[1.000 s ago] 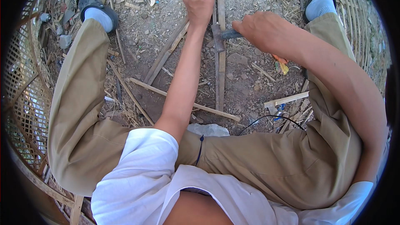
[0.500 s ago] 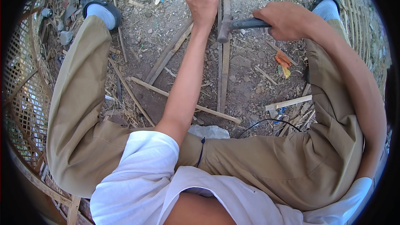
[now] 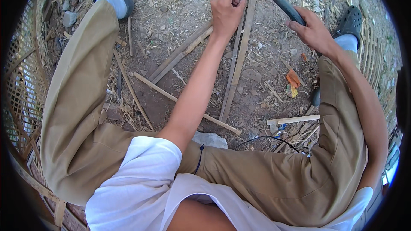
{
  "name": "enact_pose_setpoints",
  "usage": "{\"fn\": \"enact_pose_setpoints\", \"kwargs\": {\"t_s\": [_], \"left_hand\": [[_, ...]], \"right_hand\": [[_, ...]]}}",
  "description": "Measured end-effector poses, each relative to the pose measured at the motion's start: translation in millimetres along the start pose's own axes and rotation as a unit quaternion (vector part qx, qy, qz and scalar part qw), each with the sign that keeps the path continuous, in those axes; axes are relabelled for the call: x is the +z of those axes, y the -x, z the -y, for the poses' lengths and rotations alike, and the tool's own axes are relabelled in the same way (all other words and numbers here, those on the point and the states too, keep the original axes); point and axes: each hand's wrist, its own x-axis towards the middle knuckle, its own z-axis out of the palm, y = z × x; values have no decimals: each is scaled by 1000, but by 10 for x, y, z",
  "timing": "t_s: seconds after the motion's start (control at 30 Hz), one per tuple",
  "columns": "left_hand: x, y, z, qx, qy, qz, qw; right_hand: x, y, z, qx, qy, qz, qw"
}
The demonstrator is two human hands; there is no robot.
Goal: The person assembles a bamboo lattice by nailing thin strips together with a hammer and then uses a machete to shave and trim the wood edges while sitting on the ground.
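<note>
My right hand [image 3: 316, 31] is wrapped round the dark handle of a hammer [image 3: 281, 2]. The hammer's metal head is raised at the top of the view, right of the wooden strips' far end. My left hand [image 3: 227, 13] is closed, thumb against fingers, at the far part of two long, narrow wooden strips [image 3: 240, 62]. Whatever it pinches, if anything, is too small to make out. The strips lie side by side, running away from me between my legs.
Other wooden sticks [image 3: 182, 51] lie on the dirt left of centre, one slanting under my left forearm. A pale stone [image 3: 209, 140] sits close to me. A black cable [image 3: 267, 137], an orange leaf [image 3: 293, 78] and a short wood piece [image 3: 293, 120] are at right. Woven lattice [image 3: 21, 77] stands at far left.
The hammer has lifted away from the strips, its head now farther off and to the right. My left hand and the strips' far end appear shifted right as the view turned.
</note>
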Motion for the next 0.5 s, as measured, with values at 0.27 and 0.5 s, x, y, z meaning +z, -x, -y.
{"fn": "enact_pose_setpoints", "kwargs": {"t_s": [0.27,0.5], "left_hand": [[-3,-3,50,4,-6,1,1000],[10,-4,35,9,-2,-11,1000]], "right_hand": [[207,-67,-10,-28,-23,25,999],[229,13,-32,5,-27,-17,999]]}}
